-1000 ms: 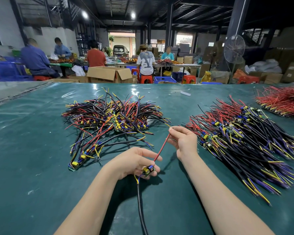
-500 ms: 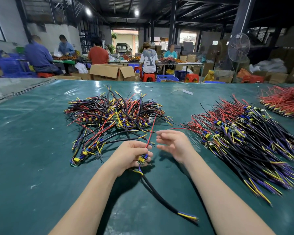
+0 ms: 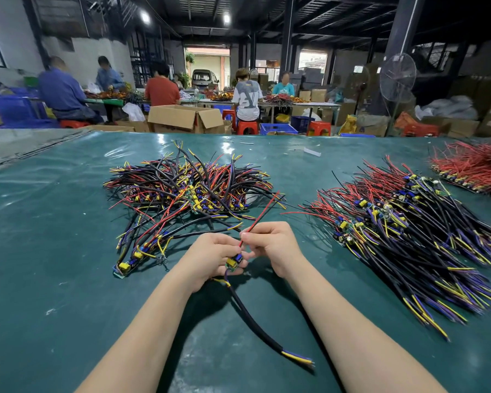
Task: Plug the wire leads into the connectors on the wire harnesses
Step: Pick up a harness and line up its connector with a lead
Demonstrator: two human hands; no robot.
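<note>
The right hand (image 3: 275, 248), loose and apart half a second ago, now pinches the red wire (image 3: 260, 215) just above the small board (image 3: 233, 263) gripped by the left hand (image 3: 210, 259) over the table (image 3: 68, 251), so the lead is probably being pushed home, though the joint is hidden.

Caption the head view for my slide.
Left hand holds a small board while right hand pinches the red lead.
</note>
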